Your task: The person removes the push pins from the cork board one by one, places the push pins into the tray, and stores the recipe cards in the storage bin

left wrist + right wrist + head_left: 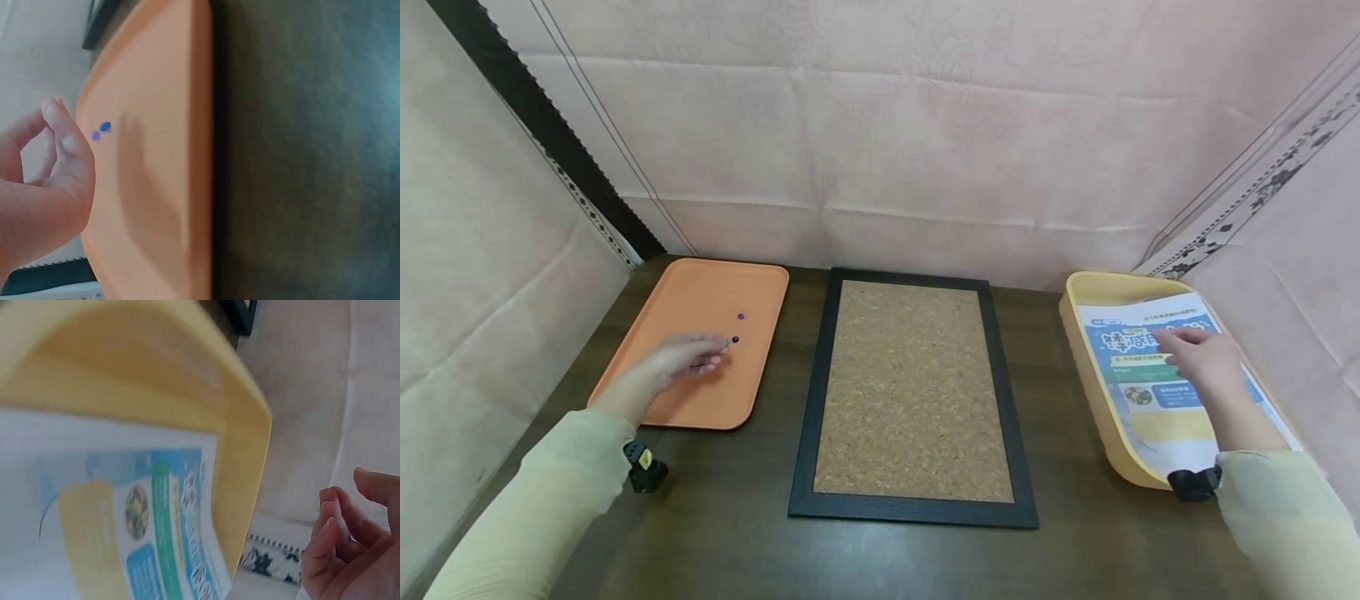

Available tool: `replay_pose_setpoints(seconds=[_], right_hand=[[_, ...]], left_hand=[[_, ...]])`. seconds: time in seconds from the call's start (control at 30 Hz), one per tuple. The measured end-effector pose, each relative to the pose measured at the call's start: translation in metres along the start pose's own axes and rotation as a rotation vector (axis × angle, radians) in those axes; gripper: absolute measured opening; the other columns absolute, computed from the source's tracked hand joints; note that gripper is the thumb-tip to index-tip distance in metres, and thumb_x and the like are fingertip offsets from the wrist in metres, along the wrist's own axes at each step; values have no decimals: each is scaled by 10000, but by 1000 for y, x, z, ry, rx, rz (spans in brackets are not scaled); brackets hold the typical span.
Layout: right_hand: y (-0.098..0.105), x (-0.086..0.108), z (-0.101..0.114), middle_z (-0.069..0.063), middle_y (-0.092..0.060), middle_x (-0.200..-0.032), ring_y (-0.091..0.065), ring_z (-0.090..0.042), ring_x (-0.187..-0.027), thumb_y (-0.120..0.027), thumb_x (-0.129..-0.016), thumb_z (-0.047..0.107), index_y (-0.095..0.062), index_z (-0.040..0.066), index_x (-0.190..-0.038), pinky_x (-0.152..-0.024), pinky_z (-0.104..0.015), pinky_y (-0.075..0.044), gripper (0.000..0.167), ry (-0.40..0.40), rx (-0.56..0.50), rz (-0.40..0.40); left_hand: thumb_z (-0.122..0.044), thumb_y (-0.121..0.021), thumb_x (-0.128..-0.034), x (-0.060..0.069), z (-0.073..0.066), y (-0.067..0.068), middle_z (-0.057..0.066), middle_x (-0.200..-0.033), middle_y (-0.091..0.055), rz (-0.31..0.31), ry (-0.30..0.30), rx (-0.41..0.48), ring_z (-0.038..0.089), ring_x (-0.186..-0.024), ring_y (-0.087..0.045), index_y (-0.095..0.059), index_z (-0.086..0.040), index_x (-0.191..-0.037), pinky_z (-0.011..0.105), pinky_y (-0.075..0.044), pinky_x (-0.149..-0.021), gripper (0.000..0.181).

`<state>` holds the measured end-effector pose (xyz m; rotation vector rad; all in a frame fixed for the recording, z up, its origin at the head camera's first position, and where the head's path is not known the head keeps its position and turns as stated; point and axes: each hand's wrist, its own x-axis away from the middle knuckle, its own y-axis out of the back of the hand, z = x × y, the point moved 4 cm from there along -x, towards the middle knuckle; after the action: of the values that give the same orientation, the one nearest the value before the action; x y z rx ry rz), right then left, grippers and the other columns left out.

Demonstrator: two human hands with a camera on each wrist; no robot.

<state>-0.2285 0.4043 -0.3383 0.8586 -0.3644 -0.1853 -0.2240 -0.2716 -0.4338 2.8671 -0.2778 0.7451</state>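
Observation:
My left hand (683, 364) hovers over an orange tray (722, 287), fingers loosely bent and the thumb tip near the index fingertip. No held thing can be made out there. Close to those fingertips, a small dark-blue round-headed piece (735, 339) lies on the tray, with a purple one (741, 317) a little farther back. The left wrist view shows both pieces (105, 126) beyond the fingers. Above a printed sheet (1150, 421) in a yellow bin (1101, 425) is my right hand (1208, 360). Its thumb stands apart from softly bent fingers (325, 534), nothing between them.
Between tray and bin lies a cork board (913, 392) with a black frame (910, 510), on a dark wooden table (722, 517). Pale cloth walls (917, 142) enclose the back and both sides. The bin's raised rim surrounds the sheet.

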Motion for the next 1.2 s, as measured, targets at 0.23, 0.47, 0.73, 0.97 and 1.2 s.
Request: replay_pose_setpoints(seconds=[0.23, 0.47, 0.73, 0.97, 1.2], right_hand=[[-24, 11, 27, -265, -503, -1259, -496, -389, -1115, -429, -909, 570, -439, -40, -1337, -803, -419, -459, 745, 91, -39, 49], [-43, 20, 40, -258, -526, -1248, -504, -391, -1111, -408, -917, 577, -468, -26, -1318, -843, -464, -460, 727, 150, -11, 105], [-58, 28, 46, -254, -489, -1298, -493, -382, -1128, -408, -898, 616, -465, -1, -1334, -907, -501, -448, 757, 168, 12, 161], [-67, 32, 48, -260, -479, -1311, -489, -381, -1117, -426, -905, 592, -451, 0, -1349, -897, -484, -456, 740, 166, 10, 177], [-69, 31, 47, -270, -486, -1312, -474, -414, -1163, -425, -919, 564, -452, -13, -1339, -909, -494, -458, 714, 188, 7, 186]], left_hand=[[-216, -470, -982, -4, 12, 5, -121, -803, -634, -13, 28, -35, -10, -703, -587, -401, 68, -1297, 155, -520, -704, 430], [-225, -483, -977, -5, 17, 5, -124, -787, -629, -45, 14, -126, -2, -702, -596, -429, 91, -1274, 164, -526, -694, 437], [-172, -517, -960, -8, 17, -1, -71, -713, -613, -82, 17, -240, 31, -641, -569, -534, 91, -1136, 185, -527, -630, 316], [-149, -532, -951, -8, 15, -4, -58, -680, -597, -130, -11, -361, 55, -639, -558, -582, 88, -1071, 196, -517, -601, 270], [-148, -535, -948, -5, 12, -4, -44, -679, -595, -148, -14, -404, 79, -643, -556, -592, 87, -1073, 203, -512, -602, 272]])
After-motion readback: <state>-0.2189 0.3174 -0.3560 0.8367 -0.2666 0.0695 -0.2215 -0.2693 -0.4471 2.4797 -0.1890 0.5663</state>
